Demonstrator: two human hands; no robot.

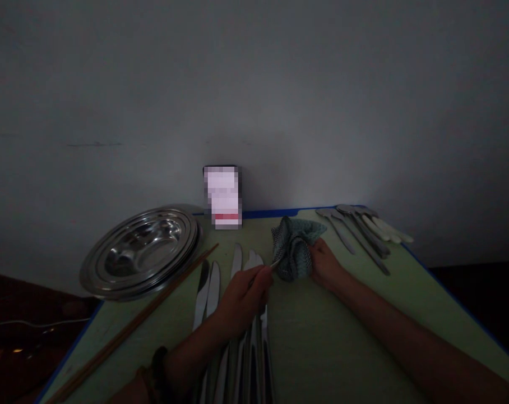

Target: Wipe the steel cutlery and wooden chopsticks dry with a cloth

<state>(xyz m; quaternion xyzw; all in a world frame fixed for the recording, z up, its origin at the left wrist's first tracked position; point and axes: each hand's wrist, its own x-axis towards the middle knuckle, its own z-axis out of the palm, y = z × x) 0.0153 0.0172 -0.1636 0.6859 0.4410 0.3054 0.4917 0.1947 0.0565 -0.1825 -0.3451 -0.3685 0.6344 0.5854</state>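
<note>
My left hand (245,292) is closed round a thin metal piece of cutlery (276,264). Its far end goes into the folds of a grey-green checked cloth (294,249), so I cannot tell its kind. On the cloth's right side, my right hand (325,264) grips the fabric, which is bunched and held above the table. Several table knives (213,289) lie side by side beneath my left hand and forearm, partly hidden by them.
Stacked metal dishes (90,275) stand at the left, beside long wooden chopsticks (140,320). A lit phone (223,196) leans against the wall (305,101). Several metal spoons (368,241) and white-handled utensils (389,230) lie at the back right of the pale green table (347,348).
</note>
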